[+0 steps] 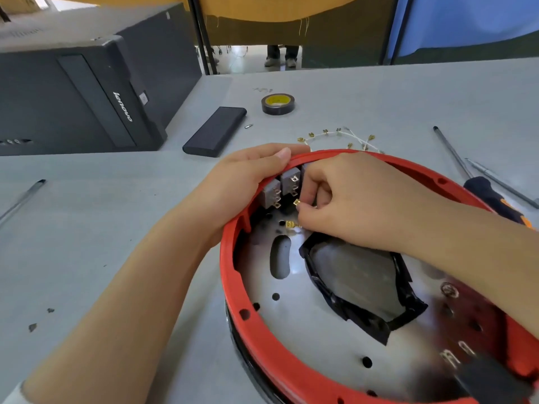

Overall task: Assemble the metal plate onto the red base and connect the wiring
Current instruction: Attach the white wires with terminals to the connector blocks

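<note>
The round red plastic base (230,275) lies on the grey table (87,228) in front of the person, its rim pierced with small holes. Inside sits the shiny metal plate (294,322), drilled with round holes and one oblong slot, with a dark patch edged in black tape (358,287) at its middle. The left hand (248,176) curls its fingers over the far rim, beside grey switch blocks (284,182). The right hand (350,199) pinches a small brass terminal (296,203) between thumb and fingertips – another terminal lies just below. Beyond the rim lie white wires (341,138) with brass ends, a roll of dark tape (278,104), a flat black case (214,131) and a black computer tower (81,91) lettered "lenovo". Screwdrivers (478,185) lie to the right.
</note>
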